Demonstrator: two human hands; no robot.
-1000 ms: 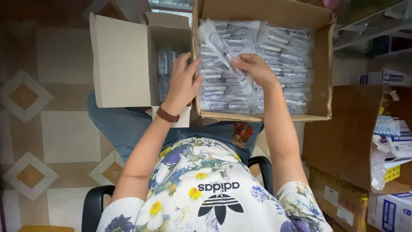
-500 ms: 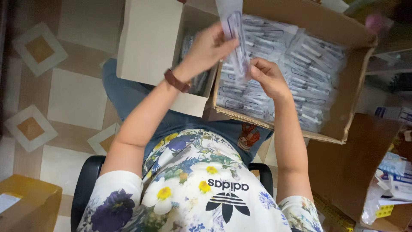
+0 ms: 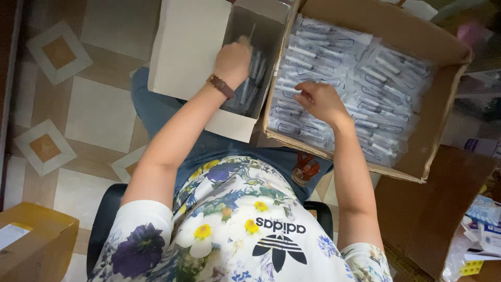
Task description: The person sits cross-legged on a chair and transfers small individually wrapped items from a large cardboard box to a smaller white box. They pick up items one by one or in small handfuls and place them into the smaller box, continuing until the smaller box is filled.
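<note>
My left hand [image 3: 235, 58], with a brown wristband, reaches down into a small white cardboard box [image 3: 188, 52] on my lap. Its fingers are buried among clear sealed syringe packets [image 3: 254, 78] standing in that box, so any grip is hidden. My right hand [image 3: 317, 102] lies on the heap of flat syringe packets [image 3: 365, 78] that fills a large brown cardboard box [image 3: 441, 104] to the right. Its bent fingers touch the top packets near the box's left wall and lift nothing.
I sit on a black chair [image 3: 104, 219] above a tiled floor [image 3: 99, 115]. A closed brown carton [image 3: 31, 245] stands at the lower left. Another brown carton [image 3: 428, 209] and small blue-and-white boxes [image 3: 485, 230] crowd the lower right.
Both hands held one packet up between the boxes. My left hand has since dropped into the white box, and my right hand has gone back onto the heap in the brown box.
</note>
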